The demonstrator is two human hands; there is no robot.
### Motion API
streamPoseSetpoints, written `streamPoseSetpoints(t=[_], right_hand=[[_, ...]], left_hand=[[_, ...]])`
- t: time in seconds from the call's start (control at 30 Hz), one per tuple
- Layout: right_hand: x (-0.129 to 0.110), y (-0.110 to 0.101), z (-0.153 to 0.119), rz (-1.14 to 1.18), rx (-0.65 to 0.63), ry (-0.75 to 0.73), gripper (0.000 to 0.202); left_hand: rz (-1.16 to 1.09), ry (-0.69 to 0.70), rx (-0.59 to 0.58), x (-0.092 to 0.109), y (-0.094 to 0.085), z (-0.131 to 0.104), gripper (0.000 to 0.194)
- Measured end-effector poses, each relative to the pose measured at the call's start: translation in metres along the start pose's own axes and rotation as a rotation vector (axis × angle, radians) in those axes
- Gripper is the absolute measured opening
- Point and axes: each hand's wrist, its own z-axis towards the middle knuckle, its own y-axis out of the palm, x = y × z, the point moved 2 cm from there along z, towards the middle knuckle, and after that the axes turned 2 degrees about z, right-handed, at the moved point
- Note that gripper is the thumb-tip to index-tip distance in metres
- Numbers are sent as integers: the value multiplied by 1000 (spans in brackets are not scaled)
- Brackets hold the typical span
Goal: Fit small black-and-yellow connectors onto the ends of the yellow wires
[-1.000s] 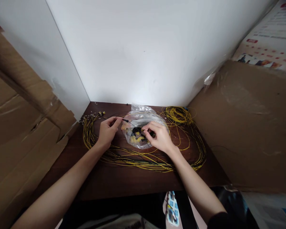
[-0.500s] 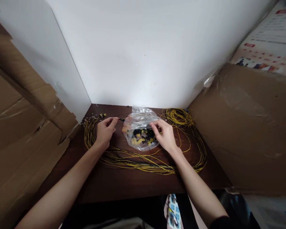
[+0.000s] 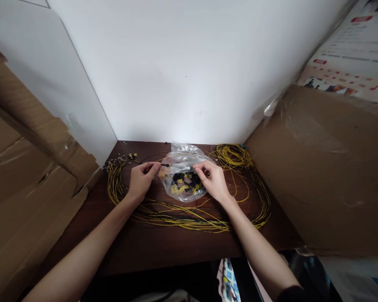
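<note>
My left hand pinches a thin dark wire, and a small black piece sticks out past its fingertips. Opposite it, my right hand is closed in a pinch on the same dark wire, which runs between the two hands. Below and behind them lies a clear plastic bag with several small black and yellow connectors in it. Both hands are held above the table. The exact kind of the black piece is too small to tell.
Long yellow and black wires curve across the front of the brown table. A yellow coil sits at the back right. Small connector ends lie at the back left. Cardboard stands on both sides, a white wall behind.
The left hand has moved slightly right and the right hand slightly left, so they are closer together. The black piece shows more clearly past the left fingertips. The camera view has shifted a little.
</note>
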Motion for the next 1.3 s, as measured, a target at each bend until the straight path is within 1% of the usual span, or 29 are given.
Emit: streamPoseSetpoints(t=[0.13, 0.3, 0.37, 0.43, 0.5, 0.57, 0.6, 0.67, 0.73, 0.8, 0.83, 0.9, 0.97, 1.0, 1.07, 1.1, 1.17, 1.23, 1.3], right_hand=[[5, 2, 1, 50, -30, 46, 17], [20, 1, 4, 103, -89, 172, 17], [23, 0, 5, 121, -115, 190, 18], [23, -2, 5, 105, -133, 174, 18], [21, -5, 5, 35, -139, 155, 21], [19, -10, 5, -70, -109, 176, 30], [20, -14, 5, -119, -68, 198, 34], [24, -25, 6, -160, 58, 241, 39], [34, -40, 7, -86, 230, 277, 38], [47, -56, 8, 92, 451, 367, 32], [54, -64, 7, 198, 580, 434, 29], [66, -78, 5, 423, 789, 561, 23], [73, -88, 3, 599, 922, 595, 19], [74, -92, 3, 660, 957, 586, 18], [73, -97, 2, 738, 957, 570, 17], [73, -97, 2, 765, 926, 577, 17], [71, -94, 3, 786, 824, 598, 18], [69, -89, 4, 715, 714, 592, 19], [68, -82, 5, 525, 587, 544, 17]], left_hand=[[11, 23, -80, 8, 4, -5, 25], [58, 72, -185, 12, 7, -9, 27], [58, 72, -196, 12, 7, -10, 28], [37, 60, -195, 11, 7, -9, 30], [-1, 41, -193, 10, 6, -8, 30], [-39, 22, -188, 9, 6, -8, 29], [-52, 16, -182, 9, 6, -8, 28], [-64, 11, -165, 9, 5, -7, 26], [-62, 16, -151, 9, 4, -7, 26], [-65, 19, -147, 8, 4, -7, 26], [-68, 18, -148, 8, 4, -7, 26], [-76, 12, -153, 8, 4, -7, 27], [-86, 6, -161, 8, 6, -8, 27], [-91, 3, -164, 8, 6, -8, 27], [-98, -2, -168, 9, 7, -8, 28], [-96, -4, -170, 9, 7, -8, 28], [-79, -8, -185, 9, 7, -9, 29], [-56, -10, -217, 9, 8, -9, 30], [-36, -6, -257, 8, 9, -10, 30]])
